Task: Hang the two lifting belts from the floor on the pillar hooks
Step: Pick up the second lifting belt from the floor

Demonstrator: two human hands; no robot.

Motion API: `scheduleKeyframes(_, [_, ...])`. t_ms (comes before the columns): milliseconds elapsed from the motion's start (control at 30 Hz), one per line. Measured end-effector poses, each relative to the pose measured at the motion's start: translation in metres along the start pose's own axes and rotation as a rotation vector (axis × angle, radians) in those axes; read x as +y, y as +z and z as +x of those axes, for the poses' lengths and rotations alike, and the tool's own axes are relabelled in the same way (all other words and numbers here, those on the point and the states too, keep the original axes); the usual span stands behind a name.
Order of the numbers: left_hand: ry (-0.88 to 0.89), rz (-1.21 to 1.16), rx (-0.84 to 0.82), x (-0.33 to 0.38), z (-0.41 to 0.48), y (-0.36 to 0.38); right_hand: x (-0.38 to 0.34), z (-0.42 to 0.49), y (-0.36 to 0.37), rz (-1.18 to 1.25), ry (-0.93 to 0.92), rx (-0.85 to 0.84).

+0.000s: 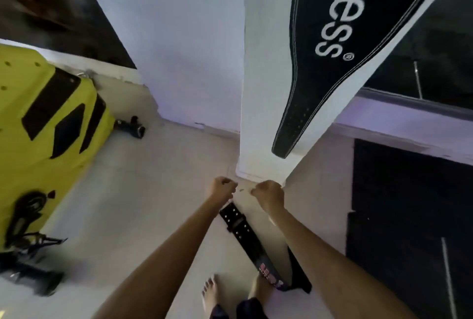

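One black lifting belt (330, 63) with white lettering hangs down the front of the white pillar (266, 88); its hook is out of view. A second black belt (236, 220), with rows of holes and a pink label lower down, runs from under my left hand (223, 188) down toward my bare feet. My left hand is closed at its holed end. Just to the right, my right hand (269, 194) is curled into a fist in front of the pillar's base; what it holds is hidden. Part of this belt passes behind my right forearm.
A yellow machine (46, 124) with black pads stands at the left, with a small dark object (131, 127) by the wall. Dark floor mats (409, 216) lie at the right. The floor (153, 203) is pale.
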State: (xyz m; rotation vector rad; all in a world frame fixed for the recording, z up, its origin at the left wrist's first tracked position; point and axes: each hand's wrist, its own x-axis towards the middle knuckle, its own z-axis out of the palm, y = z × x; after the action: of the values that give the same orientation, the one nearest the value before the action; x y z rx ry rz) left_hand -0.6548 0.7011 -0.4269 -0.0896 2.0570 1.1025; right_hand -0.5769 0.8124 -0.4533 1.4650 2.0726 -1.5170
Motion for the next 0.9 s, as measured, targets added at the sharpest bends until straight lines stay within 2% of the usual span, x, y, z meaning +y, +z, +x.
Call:
scheduleKeyframes(267, [-0.223, 0.009, 0.026, -0.182, 0.106, 0.042, 0.146, 0.088, 0.127, -0.058, 0.137, -0.102])
scheduleKeyframes(400, [-0.363, -0.095, 0.039, -0.288, 0.165, 0.084, 0.245, 0.144, 0.187, -0.14, 0.176, -0.14])
scheduleKeyframes(600, [-0.595, -0.192, 0.061, -0.425, 0.221, 0.144, 0.378, 0.223, 0.224, -0.375, 0.215, -0.108])
scheduleKeyframes(733, [-0.664, -0.212, -0.006, -0.483, 0.241, 0.182, 0.453, 0.264, 0.227, -0.517, 0.367, -0.048])
scheduleKeyframes(833, [-0.66, -0.151, -0.054, -0.507, 0.258, 0.206, 0.49, 0.277, 0.236, -0.463, 0.48, -0.165])
scheduleKeyframes(900, [-0.65, -0.135, -0.057, -0.508, 0.267, 0.216, 0.502, 0.278, 0.244, -0.427, 0.473, -0.234])
